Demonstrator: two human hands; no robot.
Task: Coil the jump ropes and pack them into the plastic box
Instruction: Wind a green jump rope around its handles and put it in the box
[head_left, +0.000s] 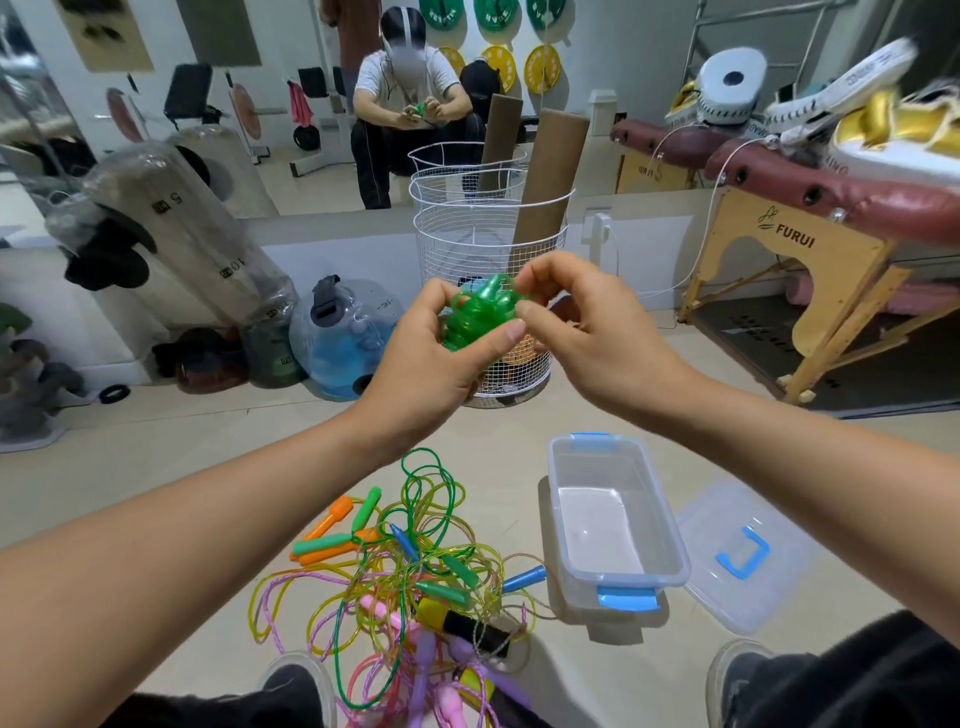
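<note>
Holding a coiled green jump rope (480, 314) at chest height, the left hand (431, 358) wraps its fingers and thumb around the bundle, while the right hand (587, 322) pinches the coil's upper right side between thumb and forefinger. Two green handles show within the bundle.

Head view, floor level: one tangled pile of jump ropes (410, 587) lies between the person's two shoes. Countable handles in the pile: four green, three orange, two blue, with pink, purple and yellow-black handles at the near edge; the exact rope count cannot be told. One clear plastic box (670, 551) with two blue latches sits just right of the pile, open, nothing inside. One clear lid (727, 592) with one blue handle lies flat beside the box on its right.

Head view, background: one white wire basket (488, 249) holds two cardboard tubes. One wooden-framed massage table (810, 249) reads "FURUI". Clear weight bags at left carry the numerals "5" and "10". A wall mirror reflects the seated person.
</note>
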